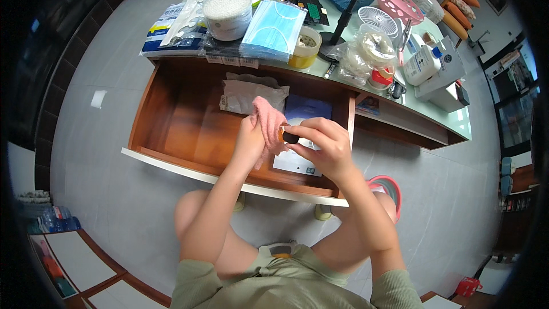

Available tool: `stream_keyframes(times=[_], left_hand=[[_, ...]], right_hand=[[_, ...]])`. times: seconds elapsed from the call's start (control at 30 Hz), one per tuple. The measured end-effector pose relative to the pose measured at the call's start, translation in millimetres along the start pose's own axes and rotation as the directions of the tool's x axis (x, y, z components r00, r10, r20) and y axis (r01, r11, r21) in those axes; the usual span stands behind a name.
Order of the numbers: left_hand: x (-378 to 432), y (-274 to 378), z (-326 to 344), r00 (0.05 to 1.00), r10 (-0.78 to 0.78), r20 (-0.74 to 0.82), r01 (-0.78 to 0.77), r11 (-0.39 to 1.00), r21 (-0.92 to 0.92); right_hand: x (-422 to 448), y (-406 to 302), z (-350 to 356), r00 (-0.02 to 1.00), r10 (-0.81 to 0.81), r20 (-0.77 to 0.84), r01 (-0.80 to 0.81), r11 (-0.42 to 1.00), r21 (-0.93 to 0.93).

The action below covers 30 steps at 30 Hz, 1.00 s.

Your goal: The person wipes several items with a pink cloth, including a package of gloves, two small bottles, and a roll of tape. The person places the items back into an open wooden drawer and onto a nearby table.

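Observation:
A pink cloth (271, 131) is bunched in my left hand (250, 139), above an open wooden drawer (184, 120). Between the thumb and fingertips of my right hand (324, 146) is a small bottle with a black cap (291, 136). The bottle's body looks amber, and the cloth wraps around or presses against most of it. Below my hands in the drawer lie a clear plastic bag (253, 94) and a blue and white flat package (306, 107), which my right hand partly covers.
On the glass-topped table stand a tub of cotton swabs (227, 17), face masks (274, 28), a yellow tub (305, 49), a black stand (343, 21), plastic bags (364, 56) and a white bottle (422, 66). A pink-rimmed basin (396, 197) sits on the floor beside my right knee.

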<state>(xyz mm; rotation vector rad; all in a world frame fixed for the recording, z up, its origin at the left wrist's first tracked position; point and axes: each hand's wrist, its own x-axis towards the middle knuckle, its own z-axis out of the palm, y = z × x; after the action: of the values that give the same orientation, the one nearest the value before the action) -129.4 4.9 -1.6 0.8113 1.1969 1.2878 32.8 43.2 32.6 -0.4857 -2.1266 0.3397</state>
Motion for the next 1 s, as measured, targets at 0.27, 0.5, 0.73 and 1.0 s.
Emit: stream_keyframes(times=[0.27, 0.5, 0.73, 1.0], left_hand=[[2.1, -28.5, -30.2, 0.999, -0.036, -0.033, 0.046, 0.916, 0.4], [-7.8, -12.0, -31.3, 0.988, 0.096, -0.12, 0.011, 0.732, 0.681], [3.5, -6.9, -41.5, 0.951, 0.187, -0.246, 0.027, 0.742, 0.67], [27.7, -21.8, -53.9, 0.849, 0.419, -0.323, -0.352, 0.903, 0.245]], right_hand=[[-5.4, -3.3, 14.9, 0.993, -0.119, -0.002, 0.119, 0.986, -0.114], [-5.6, -7.3, 25.5, 0.992, -0.13, 0.001, 0.13, 0.988, -0.086], [0.7, 0.5, 27.9, 0.996, 0.072, -0.046, -0.069, 0.996, 0.051], [-3.3, 31.7, 30.8, 0.934, 0.354, 0.039, -0.356, 0.932, 0.064]])
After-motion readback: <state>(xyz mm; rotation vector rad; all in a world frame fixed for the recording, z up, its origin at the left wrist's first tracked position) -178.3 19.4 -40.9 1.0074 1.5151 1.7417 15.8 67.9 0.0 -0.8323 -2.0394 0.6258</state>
